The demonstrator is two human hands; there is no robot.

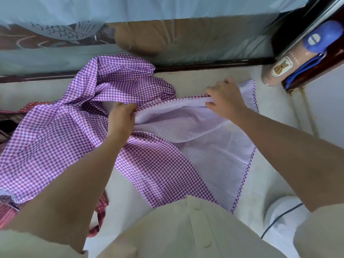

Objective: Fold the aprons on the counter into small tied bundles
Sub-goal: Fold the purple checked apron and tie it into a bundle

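1. A purple gingham apron (55,138) lies spread and rumpled over the white counter (279,105). It reaches from the left edge across the middle almost to the near edge.
2. The apron's right part is turned over, so its paler underside faces up. Its checked hem runs down the right side toward the near edge.
3. A narrow fold of this pale part runs left to right across the middle of the counter, stretched between the two hands.
4. The left hand (122,116) grips the left end of that fold, with fingers curled around bunched cloth.
5. The right hand (226,97) pinches the right end of the fold between thumb and fingers, near the counter's far right corner.
6. The rest of the apron is heaped behind and left of the left hand, up against the dark rail at the far edge.
7. A red striped apron (7,214) lies partly under the purple one at the near left edge.
8. A pink bottle (277,69) with a blue cap is at the far right corner, apart from the apron.
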